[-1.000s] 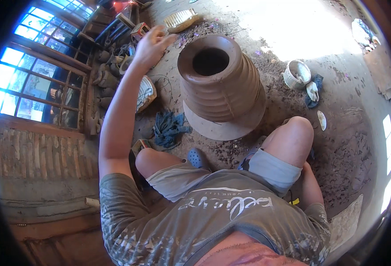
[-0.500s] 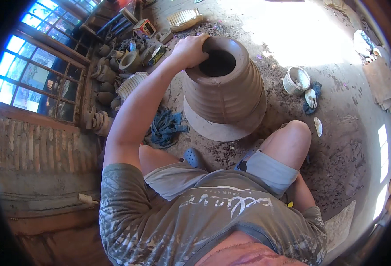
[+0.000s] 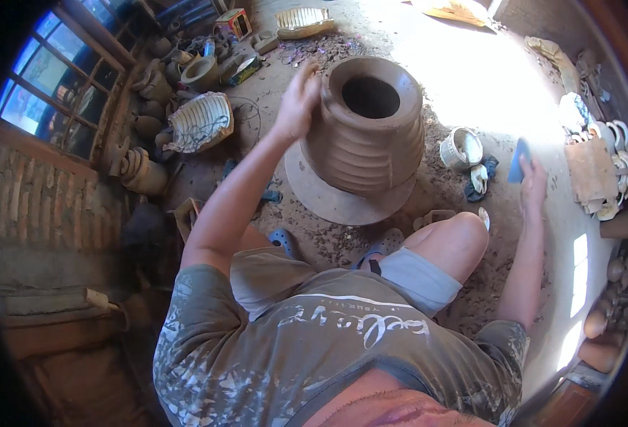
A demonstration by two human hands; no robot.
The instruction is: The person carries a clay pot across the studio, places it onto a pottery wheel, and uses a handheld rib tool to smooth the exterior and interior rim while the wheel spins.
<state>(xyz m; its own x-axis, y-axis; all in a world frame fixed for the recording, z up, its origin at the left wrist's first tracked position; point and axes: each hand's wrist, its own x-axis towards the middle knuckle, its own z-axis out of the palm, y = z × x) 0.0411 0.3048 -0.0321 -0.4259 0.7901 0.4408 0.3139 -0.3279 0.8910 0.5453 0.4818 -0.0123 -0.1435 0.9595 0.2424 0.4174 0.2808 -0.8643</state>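
Observation:
A large ribbed brown clay pot [image 3: 367, 135] with a wide open mouth stands on a round wooden disc [image 3: 324, 199] on the dirt floor. My left hand [image 3: 298, 99] rests with fingers apart against the pot's upper left side, just below the rim. Out to the right, my right hand [image 3: 533, 178] holds a small flat blue tool [image 3: 519, 160] above the ground. My bare knees and blue sandals [image 3: 282, 240] sit just in front of the disc.
A small white bucket [image 3: 460, 148] and rags lie right of the pot. Finished pots and a ribbed broken vessel [image 3: 200, 122] crowd the left by the window [image 3: 50, 78]. Shards and dishes [image 3: 605, 142] line the right edge.
My left hand slid from the pot's rim down to its upper left side. My right arm came out to the right, now holding the blue tool. The view shifted left.

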